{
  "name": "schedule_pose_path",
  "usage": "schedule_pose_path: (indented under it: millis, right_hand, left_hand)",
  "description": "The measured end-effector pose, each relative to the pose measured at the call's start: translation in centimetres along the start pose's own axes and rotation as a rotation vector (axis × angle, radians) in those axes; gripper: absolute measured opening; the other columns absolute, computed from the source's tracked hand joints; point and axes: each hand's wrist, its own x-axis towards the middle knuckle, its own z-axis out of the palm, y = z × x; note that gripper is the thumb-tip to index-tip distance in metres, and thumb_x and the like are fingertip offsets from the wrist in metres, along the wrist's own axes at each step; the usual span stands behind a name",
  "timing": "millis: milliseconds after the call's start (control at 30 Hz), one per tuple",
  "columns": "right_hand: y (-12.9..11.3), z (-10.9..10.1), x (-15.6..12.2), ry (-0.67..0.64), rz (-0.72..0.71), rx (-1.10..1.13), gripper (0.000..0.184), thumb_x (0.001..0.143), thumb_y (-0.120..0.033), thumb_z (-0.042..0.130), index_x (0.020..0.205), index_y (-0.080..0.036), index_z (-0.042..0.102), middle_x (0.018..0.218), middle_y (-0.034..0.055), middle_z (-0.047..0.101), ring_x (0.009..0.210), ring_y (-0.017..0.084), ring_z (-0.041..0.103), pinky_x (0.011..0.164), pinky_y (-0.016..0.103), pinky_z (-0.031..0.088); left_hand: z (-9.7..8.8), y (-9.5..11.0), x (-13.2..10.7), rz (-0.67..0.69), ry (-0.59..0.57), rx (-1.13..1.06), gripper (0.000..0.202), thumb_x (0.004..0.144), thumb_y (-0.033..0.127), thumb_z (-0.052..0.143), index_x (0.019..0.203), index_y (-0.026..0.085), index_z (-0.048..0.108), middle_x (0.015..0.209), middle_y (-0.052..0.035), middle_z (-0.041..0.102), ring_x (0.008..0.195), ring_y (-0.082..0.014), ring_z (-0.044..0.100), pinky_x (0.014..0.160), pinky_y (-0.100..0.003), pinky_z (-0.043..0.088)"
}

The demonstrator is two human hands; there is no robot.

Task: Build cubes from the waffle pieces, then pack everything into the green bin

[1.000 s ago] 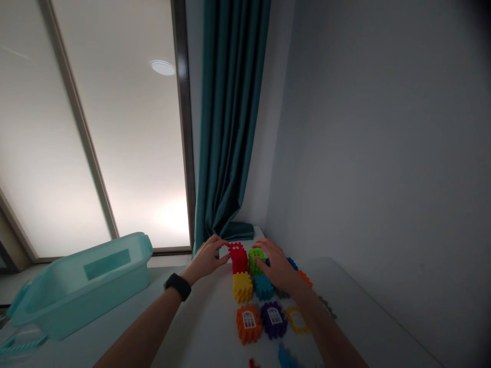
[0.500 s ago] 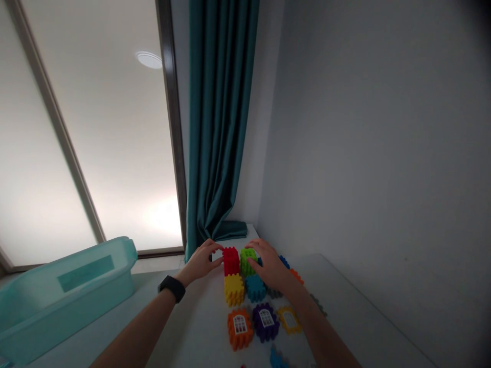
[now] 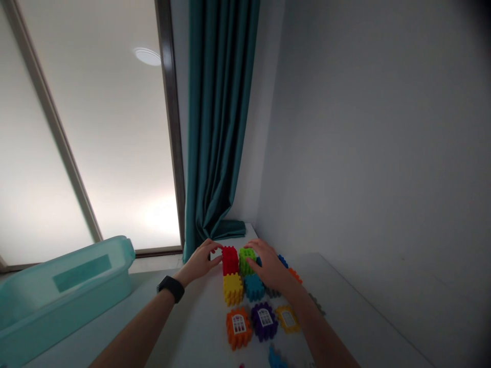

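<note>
My left hand (image 3: 200, 261), with a dark watch on the wrist, has its thumb and fingertips curved against the left side of a red block (image 3: 230, 261). My right hand (image 3: 269, 263) curls round a light green block (image 3: 247, 261), its thumb on the near side and its fingers over the far edge. The red and green blocks are side by side, a narrow gap between them. Directly in front of them sit a yellow block (image 3: 233, 289) and a teal-blue block (image 3: 253, 287). Some blocks behind my right hand are partly hidden.
Closer to me are an orange block (image 3: 238, 328) and a purple block (image 3: 264, 321) with white windows, a yellow-orange piece (image 3: 287, 319) and a blue piece (image 3: 276, 358). A turquoise tub (image 3: 92, 301) stands left. A green curtain (image 3: 218, 128) hangs behind; a wall borders the right.
The whole view has shifted very slightly. Both hands keep their places at the red and green blocks, and no block visibly moves relative to the others.
</note>
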Motion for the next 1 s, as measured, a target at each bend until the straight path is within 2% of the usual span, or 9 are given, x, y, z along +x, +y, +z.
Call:
schedule_pose_path:
  millis: [633,767,1000]
  right_hand:
    - [0.0,0.1,0.1,-0.051,0.021,0.006,0.029,0.092,-0.023,0.052,0.120,-0.021,0.061,0.129,0.0102,0.060,0.125,0.025,0.053,0.111,0.043,0.038]
    - [-0.4,0.4,0.1,-0.060,0.028,0.010,0.029,0.091,-0.021,0.052,0.119,-0.020,0.061,0.129,0.0107,0.060,0.125,0.026,0.053,0.111,0.044,0.037]
    - [-2.3,1.6,-0.1,-0.082,-0.044,0.027,0.032,0.091,-0.019,0.052,0.122,-0.019,0.060,0.130,0.0110,0.060,0.124,0.026,0.054,0.110,0.045,0.040]
  left_hand:
    - [-0.2,0.4,-0.3,-0.030,0.016,0.015,0.032,0.092,0.039,0.059,0.116,0.018,0.067,0.107,-0.0071,0.062,0.094,-0.0217,0.063,0.086,-0.035,0.053]
    - [-0.7,0.9,-1.0,-0.034,-0.005,0.039,0.027,0.092,0.032,0.058,0.114,0.019,0.068,0.107,-0.0063,0.064,0.098,-0.0221,0.063,0.091,-0.035,0.052]
    - [-2.0,2.0,-3.7,-0.047,-0.081,0.110,0.021,0.092,0.029,0.057,0.108,0.021,0.069,0.106,-0.0070,0.065,0.094,-0.0217,0.064,0.083,-0.032,0.052]
